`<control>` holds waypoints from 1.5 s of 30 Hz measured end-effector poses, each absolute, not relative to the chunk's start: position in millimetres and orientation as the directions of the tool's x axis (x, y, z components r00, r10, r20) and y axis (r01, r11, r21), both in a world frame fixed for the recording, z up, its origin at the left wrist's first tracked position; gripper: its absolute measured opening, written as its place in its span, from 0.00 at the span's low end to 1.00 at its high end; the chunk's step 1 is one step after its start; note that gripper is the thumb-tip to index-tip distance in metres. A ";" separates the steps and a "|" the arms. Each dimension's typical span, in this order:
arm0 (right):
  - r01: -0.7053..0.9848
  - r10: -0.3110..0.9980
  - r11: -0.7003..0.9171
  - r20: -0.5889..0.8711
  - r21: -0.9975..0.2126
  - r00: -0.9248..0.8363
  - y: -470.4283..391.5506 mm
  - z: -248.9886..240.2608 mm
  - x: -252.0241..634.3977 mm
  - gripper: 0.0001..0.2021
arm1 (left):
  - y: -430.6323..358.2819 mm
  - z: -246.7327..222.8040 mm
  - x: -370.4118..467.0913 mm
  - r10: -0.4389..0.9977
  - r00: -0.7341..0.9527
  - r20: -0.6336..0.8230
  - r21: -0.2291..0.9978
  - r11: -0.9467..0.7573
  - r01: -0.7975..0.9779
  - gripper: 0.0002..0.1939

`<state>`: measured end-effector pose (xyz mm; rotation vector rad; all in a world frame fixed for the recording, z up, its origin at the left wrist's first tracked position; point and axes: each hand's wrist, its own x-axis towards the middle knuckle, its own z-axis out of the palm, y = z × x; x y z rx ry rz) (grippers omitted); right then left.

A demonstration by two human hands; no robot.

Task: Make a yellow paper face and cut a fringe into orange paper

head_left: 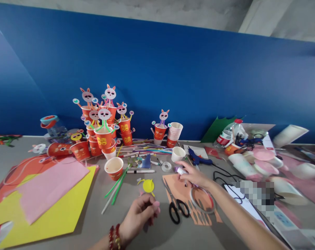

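Observation:
My left hand [141,212], with red bead bracelets at the wrist, is closed in a pinch on a small pink piece [156,207] at the bottom centre. Just beyond it lies a yellow paper disc [148,186] with narrow strips. My right hand [192,173] is closed around a small white tube with a purple end [182,171], above orange paper [176,184] with cut-outs. Black-handled scissors [178,210] lie open partly on that paper. A roll of clear tape [166,166] sits left of my right hand.
Red cups with rabbit faces [104,138] stand stacked at the back left. Coloured sheets [55,215] cover the left side. Straws [117,189], a marker [141,171] and a white cup [178,153] occupy the middle. A blue glue gun [199,158] and its cord lie right.

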<state>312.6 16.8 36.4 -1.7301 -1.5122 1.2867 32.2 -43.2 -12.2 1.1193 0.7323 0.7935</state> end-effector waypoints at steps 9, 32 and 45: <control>0.548 0.942 0.216 0.024 -0.808 -0.336 -25.6 60.8 256.7 0.09 | -38.8 -7.3 30.7 0.867 0.491 -0.083 0.938 0.235 -0.255 0.22; 0.277 0.949 0.071 -0.020 -0.958 -0.314 -33.8 28.6 219.4 0.09 | -19.2 -0.7 17.9 0.942 0.322 0.097 0.966 -0.166 0.196 0.16; 0.269 0.943 0.113 0.018 -0.957 -0.332 -34.5 20.0 211.7 0.09 | -25.0 11.3 11.9 0.830 0.461 0.313 0.690 -0.532 0.490 0.07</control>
